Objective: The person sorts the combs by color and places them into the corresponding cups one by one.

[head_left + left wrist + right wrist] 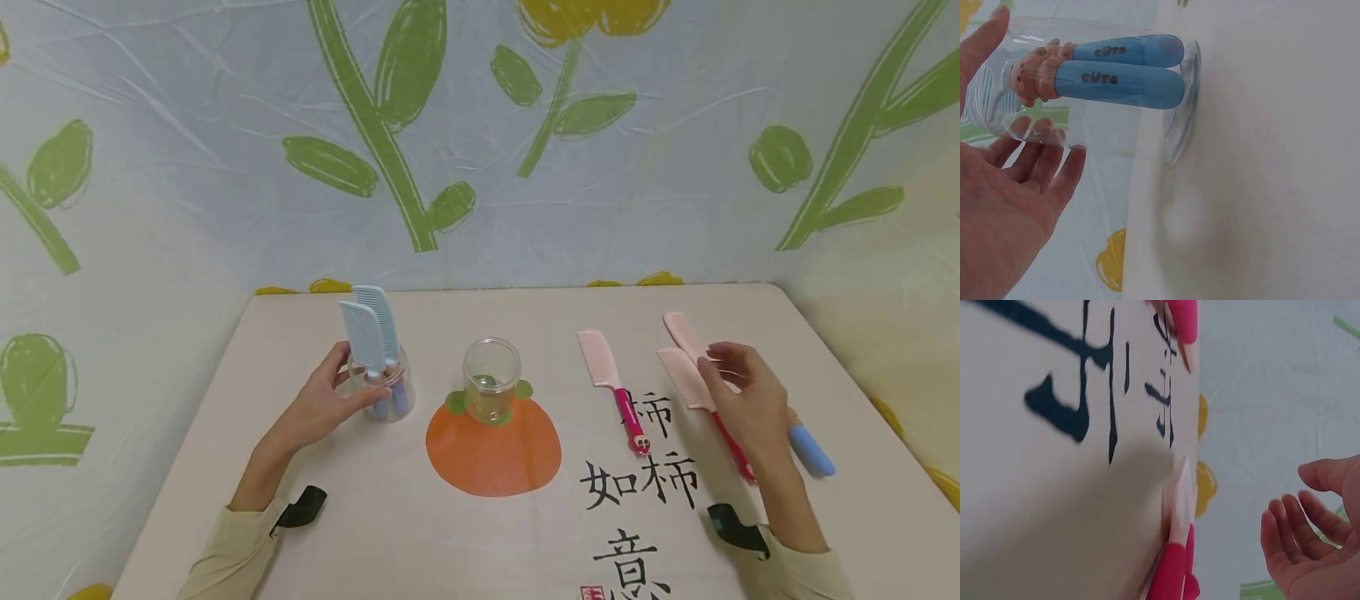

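My left hand [324,402] holds a clear glass jar [1107,137] at the left, thumb on the near side and fingers around the far side. Two light blue combs [364,336] stand in it teeth-up, their blue "CUTE" handles [1122,86] at the bottom. On the right, my empty right hand [756,408] hovers with loosely bent fingers over two pink combs [681,377] lying side by side. It hides part of them. A blue handle [812,450] with a brown end pokes out beside this hand, its other end hidden.
Another clear glass jar [492,371] stands mid-table by a printed orange persimmon [491,454]. Between it and my right hand lies a third pink comb [617,385] with a red handle. Black printed characters [637,483] mark the pale tabletop. A flowered cloth [600,208] hangs behind.
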Available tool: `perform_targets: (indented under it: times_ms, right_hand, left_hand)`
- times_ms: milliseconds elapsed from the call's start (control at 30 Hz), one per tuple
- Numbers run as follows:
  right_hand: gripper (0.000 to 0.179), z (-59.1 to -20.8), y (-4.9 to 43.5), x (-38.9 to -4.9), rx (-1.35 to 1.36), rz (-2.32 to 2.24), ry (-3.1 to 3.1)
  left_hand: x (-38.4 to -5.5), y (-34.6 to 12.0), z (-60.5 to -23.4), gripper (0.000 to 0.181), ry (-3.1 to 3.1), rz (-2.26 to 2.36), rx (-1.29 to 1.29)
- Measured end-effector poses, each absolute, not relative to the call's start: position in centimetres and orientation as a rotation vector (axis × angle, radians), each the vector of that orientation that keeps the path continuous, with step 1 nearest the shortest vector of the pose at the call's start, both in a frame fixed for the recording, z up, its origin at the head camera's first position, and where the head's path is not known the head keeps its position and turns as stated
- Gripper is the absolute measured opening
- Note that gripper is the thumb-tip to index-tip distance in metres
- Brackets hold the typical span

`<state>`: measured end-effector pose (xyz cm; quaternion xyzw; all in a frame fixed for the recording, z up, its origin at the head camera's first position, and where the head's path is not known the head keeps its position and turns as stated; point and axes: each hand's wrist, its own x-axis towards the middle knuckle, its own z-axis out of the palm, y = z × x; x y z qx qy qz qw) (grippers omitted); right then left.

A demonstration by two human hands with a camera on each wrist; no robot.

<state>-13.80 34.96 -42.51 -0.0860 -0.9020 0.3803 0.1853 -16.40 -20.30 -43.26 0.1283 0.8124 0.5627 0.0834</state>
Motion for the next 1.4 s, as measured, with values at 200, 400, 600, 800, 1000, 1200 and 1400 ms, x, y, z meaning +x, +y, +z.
perform_targets:
  times_ms: [200, 400, 600, 800, 1000, 1200, 1400]
  right_hand:
    - [0.045, -42.7, 36.3, -13.6, -0.358, 0.994, -2.58]
    - [0.048, -42.9, 37.9, -13.2, -0.403, 0.967, -2.642]
    - [0.054, -43.3, 39.5, -13.1, -0.492, 0.974, -2.73]
    - [0.059, -43.8, 40.8, -12.9, -0.562, 0.961, -2.769]
    - [0.061, -43.9, 41.9, -12.5, -0.573, 0.943, -2.807]
    - [0.061, -43.8, 42.7, -12.2, -0.569, 0.948, -2.854]
    - [0.059, -44.1, 43.5, -12.3, -0.554, 0.941, -2.898]
  left_hand:
    - [-16.4, -20.3, -43.2, 0.077, 2.414, 1.687, 0.378]
    - [-16.5, -20.3, -43.3, 0.076, 2.412, 1.695, 0.383]
    - [-16.5, -20.4, -43.4, 0.076, 2.417, 1.696, 0.373]
    - [-16.4, -20.4, -43.5, 0.076, 2.436, 1.692, 0.386]
    - [-16.5, -20.3, -43.6, 0.076, 2.441, 1.684, 0.386]
    - [-16.6, -20.3, -43.6, 0.075, 2.439, 1.681, 0.368]
    - [-16.5, -20.4, -43.6, 0.076, 2.412, 1.697, 0.355]
